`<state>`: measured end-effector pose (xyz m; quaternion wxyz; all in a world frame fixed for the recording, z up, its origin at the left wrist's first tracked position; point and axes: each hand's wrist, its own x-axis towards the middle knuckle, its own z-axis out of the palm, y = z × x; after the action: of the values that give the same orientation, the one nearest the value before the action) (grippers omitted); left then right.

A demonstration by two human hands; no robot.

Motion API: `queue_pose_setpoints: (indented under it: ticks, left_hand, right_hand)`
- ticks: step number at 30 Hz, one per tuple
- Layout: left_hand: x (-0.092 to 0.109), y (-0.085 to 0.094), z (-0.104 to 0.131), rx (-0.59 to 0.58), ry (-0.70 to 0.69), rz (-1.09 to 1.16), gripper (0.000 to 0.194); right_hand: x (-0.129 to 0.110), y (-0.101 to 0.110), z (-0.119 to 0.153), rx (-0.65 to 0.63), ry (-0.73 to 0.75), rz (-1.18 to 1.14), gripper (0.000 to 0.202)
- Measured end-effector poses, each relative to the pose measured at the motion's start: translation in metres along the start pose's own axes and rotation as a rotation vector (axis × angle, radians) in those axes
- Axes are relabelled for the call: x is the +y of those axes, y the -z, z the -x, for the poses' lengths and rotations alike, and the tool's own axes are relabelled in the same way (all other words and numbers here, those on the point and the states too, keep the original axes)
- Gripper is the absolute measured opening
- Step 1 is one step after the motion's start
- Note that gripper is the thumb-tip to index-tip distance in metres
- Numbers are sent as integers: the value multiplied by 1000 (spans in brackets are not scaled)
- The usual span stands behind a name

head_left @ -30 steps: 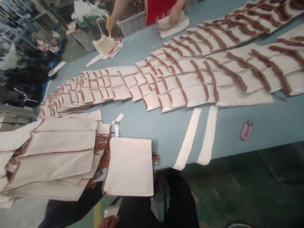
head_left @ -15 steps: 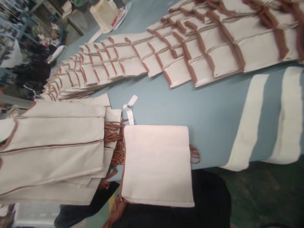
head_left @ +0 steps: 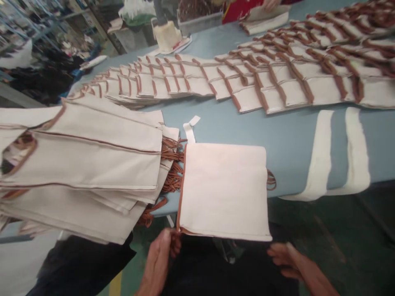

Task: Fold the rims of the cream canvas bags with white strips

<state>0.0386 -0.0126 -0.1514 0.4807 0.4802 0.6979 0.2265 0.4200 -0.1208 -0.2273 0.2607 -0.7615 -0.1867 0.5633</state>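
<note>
left hand (head_left: 159,251) is touching the cream panel (head_left: 225,189), can't tell if pinching; right hand (head_left: 288,257) is hanging empty beside it, overhang likely giving fingers room.

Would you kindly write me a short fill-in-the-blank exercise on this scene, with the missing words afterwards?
1. The cream fabric panel is edged in ____ along its left side.
2. To its right, ____ long cream strips lie across the table.
3. White tape lies by the panel's ____ left corner.
4. The person's ____ hand is nearest the edged side.
Missing words: brown; two; upper; left.
</note>
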Motion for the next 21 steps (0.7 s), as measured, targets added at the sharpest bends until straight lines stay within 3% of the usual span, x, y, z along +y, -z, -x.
queue_pose_setpoints:
  ticks: [3,7,10,14,21]
  left_hand:
    - [23,5,4,40,-150,53,67]
    - [44,9,2,54,-352,35,50]
    - [56,10,-2,-7,-495,-49,29]
    - [66,14,-6,-63,-624,-115,8]
    - [97,31,-7,-150,-876,-98,8]
  right_hand:
    - [-66,-19,15,37,159,-311,77]
    - [-123,-55,44,42,337,-286,73]
    - [-138,-71,50,97,391,-221,63]
    - [-144,-72,55,110,419,-215,57]
    - [-164,-60,88,81,463,-254,57]
